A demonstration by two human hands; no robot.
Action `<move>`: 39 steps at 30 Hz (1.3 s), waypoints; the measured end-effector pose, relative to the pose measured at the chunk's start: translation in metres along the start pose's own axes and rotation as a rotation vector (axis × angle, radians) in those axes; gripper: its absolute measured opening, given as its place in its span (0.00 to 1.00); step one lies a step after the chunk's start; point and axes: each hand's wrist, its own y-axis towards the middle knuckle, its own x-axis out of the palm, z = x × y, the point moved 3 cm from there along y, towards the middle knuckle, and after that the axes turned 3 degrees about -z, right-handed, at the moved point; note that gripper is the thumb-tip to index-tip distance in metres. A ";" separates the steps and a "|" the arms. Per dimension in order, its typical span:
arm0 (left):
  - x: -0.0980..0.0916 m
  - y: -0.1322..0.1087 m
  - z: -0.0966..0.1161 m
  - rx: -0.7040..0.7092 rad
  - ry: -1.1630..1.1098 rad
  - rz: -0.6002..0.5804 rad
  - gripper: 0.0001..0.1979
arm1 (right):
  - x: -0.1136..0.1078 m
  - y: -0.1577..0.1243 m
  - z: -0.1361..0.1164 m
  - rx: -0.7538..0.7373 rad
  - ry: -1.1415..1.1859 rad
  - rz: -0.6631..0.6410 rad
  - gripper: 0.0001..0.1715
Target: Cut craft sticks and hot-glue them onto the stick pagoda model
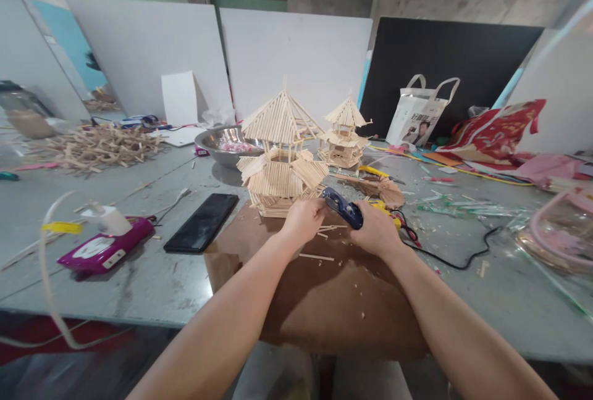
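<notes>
Grey tabletop [176, 292] bearing a brown sheet [343, 320]. At the sheet's far edge stands the larger stick pavilion [283, 179], upright; the smaller stick pavilion [343, 148] stands behind it, to the right. The right hand [376, 230] is closed around a blue hand tool [343, 208]. The left hand [303, 221], fingers drawn together, lies before the larger pavilion's base, beside the tool's tip; its grip contents cannot be told. Loose sticks [316, 257] lie on the sheet.
</notes>
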 end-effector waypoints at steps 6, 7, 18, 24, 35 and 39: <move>-0.003 -0.001 -0.001 -0.014 0.032 0.038 0.11 | 0.002 0.001 0.001 -0.022 0.017 -0.019 0.21; -0.003 -0.001 0.000 -0.016 0.032 0.044 0.11 | 0.002 0.001 0.001 -0.019 0.015 -0.022 0.21; -0.008 -0.001 0.004 -0.043 0.085 0.059 0.10 | -0.001 0.001 -0.001 -0.009 -0.018 -0.038 0.24; -0.006 0.000 0.002 -0.040 0.007 0.067 0.09 | -0.002 0.000 -0.001 -0.019 -0.021 -0.024 0.23; -0.004 0.001 -0.001 -0.054 -0.160 0.064 0.08 | -0.004 0.001 -0.002 -0.033 -0.024 -0.022 0.23; -0.005 0.000 -0.001 -0.082 -0.172 0.085 0.07 | -0.004 0.000 -0.001 -0.031 -0.031 -0.027 0.23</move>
